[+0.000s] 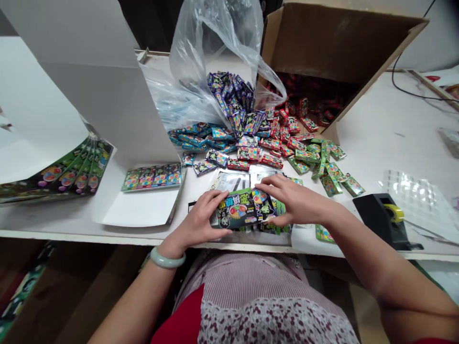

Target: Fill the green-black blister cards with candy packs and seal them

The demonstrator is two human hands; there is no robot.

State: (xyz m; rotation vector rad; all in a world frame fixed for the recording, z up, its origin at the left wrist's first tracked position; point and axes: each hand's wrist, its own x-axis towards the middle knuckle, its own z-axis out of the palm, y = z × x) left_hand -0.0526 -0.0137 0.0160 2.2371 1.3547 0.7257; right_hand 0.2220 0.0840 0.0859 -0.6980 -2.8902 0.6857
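A black-and-green printed candy packet lies between my two hands near the table's front edge. My left hand is closed on its left end, fingers along the top and thumb below. My right hand grips the right end, where a dark panel with a green cartoon figure shows. Whether this panel is a separate piece I cannot tell. Under the packet are more printed black-and-green wrappers and clear plastic. Just beyond my hands lie small candy packs in red and purple.
At left stands an open white display box with a row of candy packs, beside stacked printed cartons. Behind are a clear plastic bag, a cardboard box and green packs. A black tape dispenser sits right.
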